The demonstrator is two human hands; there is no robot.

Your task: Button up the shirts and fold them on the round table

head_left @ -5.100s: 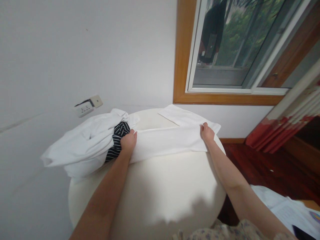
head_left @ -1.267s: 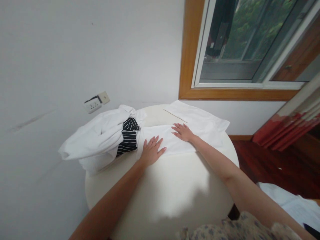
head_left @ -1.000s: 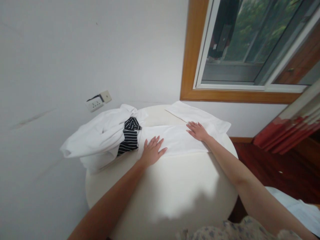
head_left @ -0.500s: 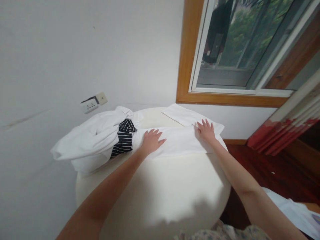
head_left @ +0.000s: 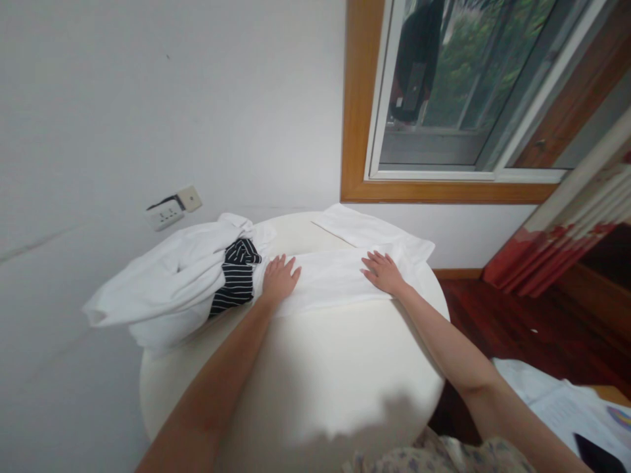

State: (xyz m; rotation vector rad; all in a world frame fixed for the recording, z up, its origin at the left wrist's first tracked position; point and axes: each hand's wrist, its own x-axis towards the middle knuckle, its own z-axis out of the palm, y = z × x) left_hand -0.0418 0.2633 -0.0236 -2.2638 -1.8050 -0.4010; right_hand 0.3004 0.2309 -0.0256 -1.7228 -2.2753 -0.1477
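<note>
A pair of white trousers or a similar white garment [head_left: 325, 279] lies stretched across the round cream table [head_left: 340, 368], one leg-like part angled off toward the window. My left hand [head_left: 280, 279] rests flat on the cloth, fingers spread, close beside a black-and-white striped band [head_left: 237, 282]. Farther right, my right hand [head_left: 383, 271] presses flat on the same cloth, fingers spread. Bunched white fabric [head_left: 167, 276] joins the striped part and hangs past the table's left edge. Neither hand grips anything.
A wall with a socket [head_left: 165, 214] stands behind the table, and a wood-framed window [head_left: 362, 131] is at the back right. A red and cream curtain [head_left: 525, 256] hangs beyond. At lower right lie white papers or cloth [head_left: 547, 394] and a dark flat object [head_left: 599, 453].
My right hand has slid left and slightly nearer along the cloth. My left hand stays flat near the striped band. The view has shifted a little to the right.
</note>
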